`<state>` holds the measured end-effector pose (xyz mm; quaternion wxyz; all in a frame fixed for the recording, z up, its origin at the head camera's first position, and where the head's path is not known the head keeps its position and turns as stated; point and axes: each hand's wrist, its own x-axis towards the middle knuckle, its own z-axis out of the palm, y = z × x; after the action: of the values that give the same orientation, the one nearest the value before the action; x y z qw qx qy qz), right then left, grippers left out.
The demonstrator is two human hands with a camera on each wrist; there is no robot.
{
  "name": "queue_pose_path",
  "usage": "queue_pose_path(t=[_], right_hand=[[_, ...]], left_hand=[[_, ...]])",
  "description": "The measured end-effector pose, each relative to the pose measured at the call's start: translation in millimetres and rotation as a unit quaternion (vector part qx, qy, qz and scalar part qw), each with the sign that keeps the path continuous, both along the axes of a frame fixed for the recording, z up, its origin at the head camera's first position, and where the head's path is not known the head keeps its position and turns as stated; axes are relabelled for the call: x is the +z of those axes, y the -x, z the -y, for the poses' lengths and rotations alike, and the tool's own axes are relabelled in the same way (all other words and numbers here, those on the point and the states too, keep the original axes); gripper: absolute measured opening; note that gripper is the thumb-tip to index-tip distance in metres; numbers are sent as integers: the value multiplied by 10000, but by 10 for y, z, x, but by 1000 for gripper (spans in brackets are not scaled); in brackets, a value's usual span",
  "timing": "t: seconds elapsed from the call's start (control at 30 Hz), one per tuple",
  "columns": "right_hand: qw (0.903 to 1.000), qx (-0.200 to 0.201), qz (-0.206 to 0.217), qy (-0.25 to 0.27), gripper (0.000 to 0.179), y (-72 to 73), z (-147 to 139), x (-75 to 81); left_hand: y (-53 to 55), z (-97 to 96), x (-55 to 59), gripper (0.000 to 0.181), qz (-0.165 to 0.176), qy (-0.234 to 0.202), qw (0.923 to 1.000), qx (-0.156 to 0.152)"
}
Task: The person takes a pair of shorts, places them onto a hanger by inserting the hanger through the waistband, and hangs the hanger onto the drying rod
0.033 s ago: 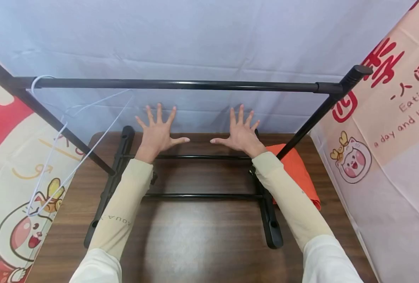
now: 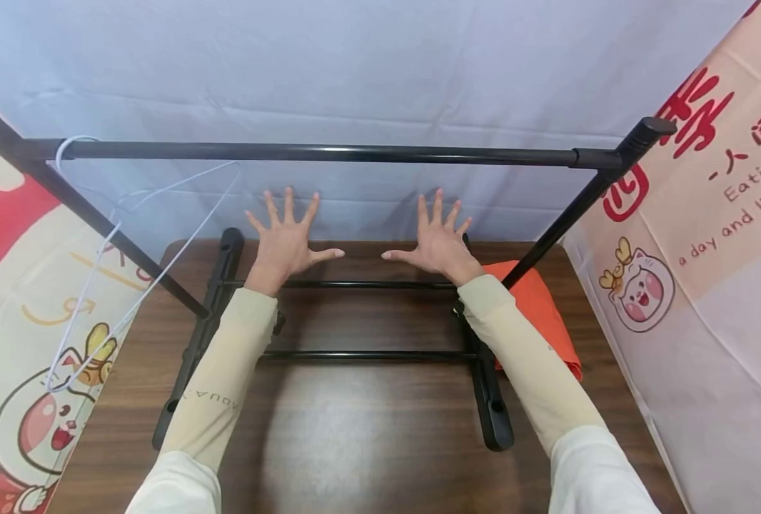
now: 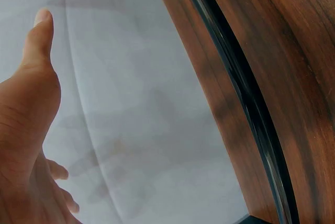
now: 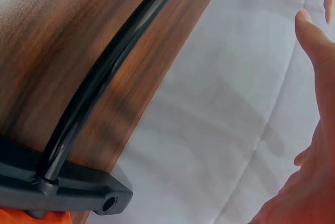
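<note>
My left hand (image 2: 284, 246) is spread wide, fingers straight and thumb pointing inward, with nothing in it. Facing it, my right hand (image 2: 441, 246) is spread the same way and also holds nothing. Both are inside a black metal rack (image 2: 348, 153), below its top bar and above its lower crossbars. A white cord loop (image 2: 155, 285) hangs from the left end of the top bar. Folded orange cloth (image 2: 544, 318) lies on the table by the rack's right foot, partly hidden by the right forearm. In the left wrist view, the left thumb (image 3: 39, 41) points up.
The rack's feet (image 2: 492, 407) stand on a brown wooden table (image 2: 355, 442). Behind it hangs a pale cloth backdrop (image 2: 368, 71). Printed cloths with cartoon figures hang at the left and right (image 2: 695, 257). Two low crossbars (image 2: 368, 355) join the feet.
</note>
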<state>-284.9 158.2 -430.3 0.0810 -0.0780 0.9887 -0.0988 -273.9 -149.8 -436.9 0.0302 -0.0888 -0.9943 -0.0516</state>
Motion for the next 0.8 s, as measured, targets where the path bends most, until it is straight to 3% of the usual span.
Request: queue_pose_path(t=[0.3,0.8], right_hand=[[9999,45,-91,-83,142,-48,12,-12],[9996,178,-207,19,139,-174,5,61]], left_hand=[[-45,0,3,124,-122,-20,9999,-29],[-172,59,22,128,-635,-4,9980,-36]])
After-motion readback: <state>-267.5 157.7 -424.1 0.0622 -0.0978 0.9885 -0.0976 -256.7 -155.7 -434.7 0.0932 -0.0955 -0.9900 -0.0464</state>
